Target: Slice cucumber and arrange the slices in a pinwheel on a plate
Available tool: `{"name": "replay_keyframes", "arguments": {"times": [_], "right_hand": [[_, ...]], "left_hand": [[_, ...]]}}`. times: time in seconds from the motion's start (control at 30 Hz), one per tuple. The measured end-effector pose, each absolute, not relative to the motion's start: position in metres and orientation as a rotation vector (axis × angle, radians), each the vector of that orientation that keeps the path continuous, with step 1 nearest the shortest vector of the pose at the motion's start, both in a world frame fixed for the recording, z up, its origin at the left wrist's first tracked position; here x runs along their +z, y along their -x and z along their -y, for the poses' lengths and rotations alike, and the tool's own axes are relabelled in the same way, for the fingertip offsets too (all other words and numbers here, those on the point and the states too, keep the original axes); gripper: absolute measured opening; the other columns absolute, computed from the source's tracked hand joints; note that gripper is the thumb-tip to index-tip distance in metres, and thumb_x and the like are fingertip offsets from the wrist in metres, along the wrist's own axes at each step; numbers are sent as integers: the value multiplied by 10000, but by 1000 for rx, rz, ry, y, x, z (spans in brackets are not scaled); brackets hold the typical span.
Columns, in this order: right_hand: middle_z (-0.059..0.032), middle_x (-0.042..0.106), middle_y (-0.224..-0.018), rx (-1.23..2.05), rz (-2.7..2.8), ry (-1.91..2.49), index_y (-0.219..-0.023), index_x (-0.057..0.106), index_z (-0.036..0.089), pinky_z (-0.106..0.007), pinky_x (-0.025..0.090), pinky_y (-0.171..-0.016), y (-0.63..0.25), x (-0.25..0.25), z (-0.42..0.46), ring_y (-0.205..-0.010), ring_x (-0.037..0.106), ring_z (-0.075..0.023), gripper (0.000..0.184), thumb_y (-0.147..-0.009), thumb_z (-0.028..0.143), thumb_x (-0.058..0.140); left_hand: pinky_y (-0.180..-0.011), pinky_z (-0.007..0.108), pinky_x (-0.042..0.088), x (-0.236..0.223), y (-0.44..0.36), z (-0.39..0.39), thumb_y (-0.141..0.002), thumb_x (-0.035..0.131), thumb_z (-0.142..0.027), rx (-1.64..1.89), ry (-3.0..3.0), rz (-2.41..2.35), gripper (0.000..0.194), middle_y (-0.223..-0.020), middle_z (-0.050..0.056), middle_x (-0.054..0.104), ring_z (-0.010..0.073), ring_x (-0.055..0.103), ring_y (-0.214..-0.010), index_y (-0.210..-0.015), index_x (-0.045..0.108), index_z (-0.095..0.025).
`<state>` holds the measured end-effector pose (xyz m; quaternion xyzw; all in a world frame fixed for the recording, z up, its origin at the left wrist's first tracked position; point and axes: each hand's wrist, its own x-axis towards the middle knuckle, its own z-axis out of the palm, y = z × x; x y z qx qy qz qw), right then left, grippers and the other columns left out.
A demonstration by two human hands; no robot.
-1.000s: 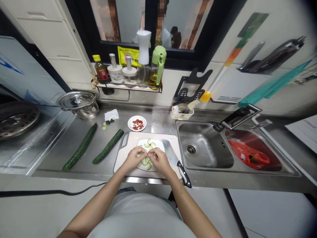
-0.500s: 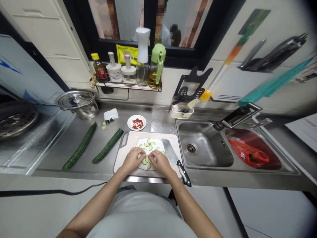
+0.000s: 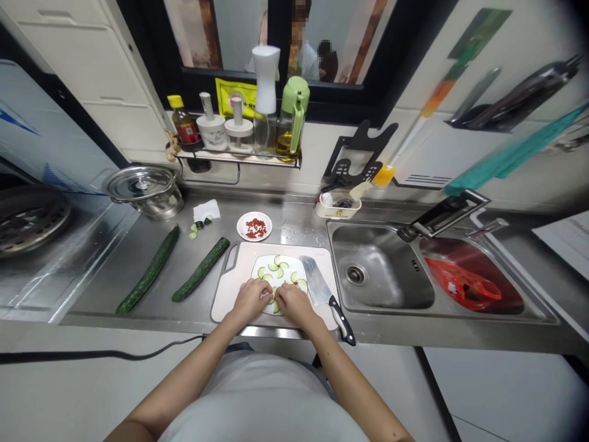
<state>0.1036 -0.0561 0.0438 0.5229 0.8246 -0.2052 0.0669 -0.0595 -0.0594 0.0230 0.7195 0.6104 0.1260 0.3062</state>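
Both my hands work over a white plate (image 3: 258,263) that lies on a pale cutting board (image 3: 227,293). Thin cucumber slices (image 3: 278,266) with green rims are laid out in pinwheel shapes on it. My left hand (image 3: 251,299) is at the plate's near left, fingertips pinched together beside a slice. Across from it, my right hand (image 3: 296,303) has its fingers curled and pressed together, close to the slices at the near middle. Whatever either pinch holds is hidden. A kitchen knife (image 3: 317,279) rests on the board's right side, its handle past the near edge.
Two whole cucumbers (image 3: 200,270) lie left of the board. Behind it sits a small dish (image 3: 241,229) of small red pieces. Cucumber offcuts (image 3: 197,227) lie near a white paper (image 3: 207,210). A sink (image 3: 384,276) is on the right, a lidded pot (image 3: 159,199) at back left.
My hands have shifted slightly over the near middle of the plate; the right one's fingers are curled more tightly. The view has moved a little. The knife and plate stay put.
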Motion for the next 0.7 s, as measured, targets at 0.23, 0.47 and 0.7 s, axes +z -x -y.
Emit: {"name": "replay_keyframes", "arguments": {"times": [0.23, 0.47, 0.7], "right_hand": [[-89, 642, -988, -619, -2490, -1566, -985, 639, 176, -257, 342, -704, -103, 45, 58, -919, 568, -179, 286, -951, 250, 364], [-68, 638, -947, -666, -2512, -1619, -933, 636, 182, -246, 330, -699, -105, 40, 57, -891, 562, -165, 255, -946, 257, 392], [-38, 626, -917, -844, -2546, -1810, -894, 611, 177, -217, 333, -706, -118, 35, 54, -835, 542, -130, 170, -917, 227, 449]], "left_hand": [[-820, 307, 342, 27, 50, 62, -850, 561, -324, 212, -1919, -1670, 135, -914, 19, 665, 198, 558, -938, -849, 654, -226], [-833, 319, 324, 27, 47, 61, -864, 530, -297, 146, -1928, -1687, 144, -926, 34, 665, 208, 555, -966, -853, 653, -224], [-850, 323, 331, 26, 53, 60, -823, 549, -244, 201, -1892, -1702, 125, -927, 26, 670, 201, 553, -951, -865, 666, -236]]}}
